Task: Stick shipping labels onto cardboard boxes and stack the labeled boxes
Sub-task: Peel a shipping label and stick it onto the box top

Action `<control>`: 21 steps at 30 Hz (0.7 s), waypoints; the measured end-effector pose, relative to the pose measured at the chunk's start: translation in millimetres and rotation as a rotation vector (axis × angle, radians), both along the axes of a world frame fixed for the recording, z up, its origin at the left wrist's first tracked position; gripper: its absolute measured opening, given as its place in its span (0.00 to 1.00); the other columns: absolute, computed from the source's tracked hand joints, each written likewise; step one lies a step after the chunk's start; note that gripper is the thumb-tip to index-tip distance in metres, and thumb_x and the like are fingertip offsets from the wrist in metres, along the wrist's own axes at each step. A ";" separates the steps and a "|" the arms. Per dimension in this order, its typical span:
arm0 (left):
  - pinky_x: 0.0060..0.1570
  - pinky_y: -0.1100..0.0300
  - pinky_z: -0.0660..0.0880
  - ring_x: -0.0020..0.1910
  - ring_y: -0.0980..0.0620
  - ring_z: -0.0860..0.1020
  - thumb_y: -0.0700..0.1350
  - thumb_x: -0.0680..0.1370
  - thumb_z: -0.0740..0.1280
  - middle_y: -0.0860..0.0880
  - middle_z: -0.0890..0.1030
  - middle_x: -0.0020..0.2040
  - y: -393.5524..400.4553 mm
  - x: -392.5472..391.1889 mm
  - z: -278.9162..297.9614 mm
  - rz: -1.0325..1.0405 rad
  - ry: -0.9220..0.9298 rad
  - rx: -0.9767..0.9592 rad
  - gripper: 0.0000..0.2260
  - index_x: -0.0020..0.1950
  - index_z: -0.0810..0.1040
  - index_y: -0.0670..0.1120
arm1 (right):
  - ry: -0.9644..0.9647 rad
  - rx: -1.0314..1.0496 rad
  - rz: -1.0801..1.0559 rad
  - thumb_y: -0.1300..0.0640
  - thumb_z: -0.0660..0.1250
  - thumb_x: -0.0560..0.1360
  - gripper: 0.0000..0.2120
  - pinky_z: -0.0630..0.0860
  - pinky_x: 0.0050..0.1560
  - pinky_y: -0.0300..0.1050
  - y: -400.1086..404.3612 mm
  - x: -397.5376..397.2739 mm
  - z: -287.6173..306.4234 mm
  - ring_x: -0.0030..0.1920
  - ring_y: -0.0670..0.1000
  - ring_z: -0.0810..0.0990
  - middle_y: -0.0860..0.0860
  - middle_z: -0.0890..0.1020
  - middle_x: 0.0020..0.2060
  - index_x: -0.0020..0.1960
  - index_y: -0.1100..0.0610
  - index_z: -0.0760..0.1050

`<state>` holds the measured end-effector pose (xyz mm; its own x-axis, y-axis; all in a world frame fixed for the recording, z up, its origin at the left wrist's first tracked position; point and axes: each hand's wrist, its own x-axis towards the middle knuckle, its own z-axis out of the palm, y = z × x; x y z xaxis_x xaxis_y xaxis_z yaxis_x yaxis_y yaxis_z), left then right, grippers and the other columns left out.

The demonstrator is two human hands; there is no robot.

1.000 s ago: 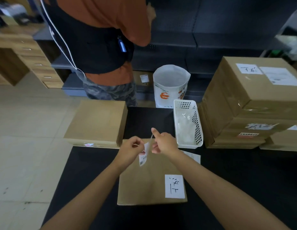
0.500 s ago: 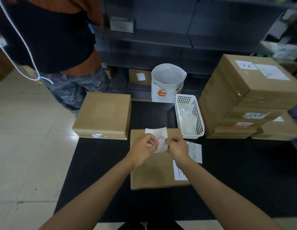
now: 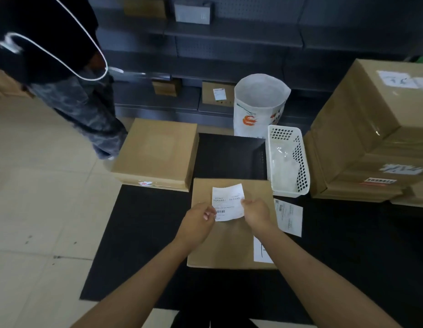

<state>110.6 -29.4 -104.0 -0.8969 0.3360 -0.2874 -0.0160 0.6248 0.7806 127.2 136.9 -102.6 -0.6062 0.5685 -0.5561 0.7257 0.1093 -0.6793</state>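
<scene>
Held a shipping label (image 3: 227,201) over the far half of the flat cardboard box (image 3: 231,242) on the worktop (image 3: 144,233): left hand (image 3: 198,224) grip clamped on its left edge, right hand (image 3: 257,213) grip on its right; stacked labeled boxes (image 3: 371,143) well right of that box

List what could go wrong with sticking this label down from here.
1. The shipping label is curled at its top edge, pinched only at its sides by the left hand and right hand; it may crease or land crooked on the flat box.
2. The loose sheet lies beside the right forearm and might get swept away.
</scene>
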 end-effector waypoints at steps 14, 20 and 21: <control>0.68 0.59 0.55 0.69 0.52 0.64 0.43 0.80 0.57 0.52 0.68 0.70 11.7 -1.7 -12.2 -0.385 0.440 -0.484 0.18 0.71 0.68 0.50 | -0.061 0.908 0.643 0.46 0.59 0.79 0.24 0.66 0.66 0.49 5.9 12.8 -10.7 0.65 0.55 0.68 0.55 0.70 0.65 0.70 0.57 0.63; 0.75 0.52 0.38 0.76 0.50 0.38 0.52 0.81 0.33 0.50 0.40 0.77 24.0 -4.7 -39.9 -0.565 0.390 -0.578 0.24 0.76 0.39 0.46 | 0.137 0.864 0.946 0.46 0.47 0.83 0.26 0.48 0.74 0.52 6.1 20.2 -47.1 0.76 0.56 0.56 0.54 0.60 0.76 0.76 0.59 0.58; 0.75 0.50 0.40 0.77 0.49 0.42 0.53 0.80 0.30 0.48 0.44 0.78 22.6 -2.8 -45.4 -0.573 0.399 -0.606 0.26 0.77 0.43 0.45 | 0.115 0.853 0.950 0.45 0.42 0.83 0.27 0.46 0.74 0.52 6.1 24.1 -52.8 0.77 0.55 0.55 0.54 0.58 0.77 0.76 0.59 0.57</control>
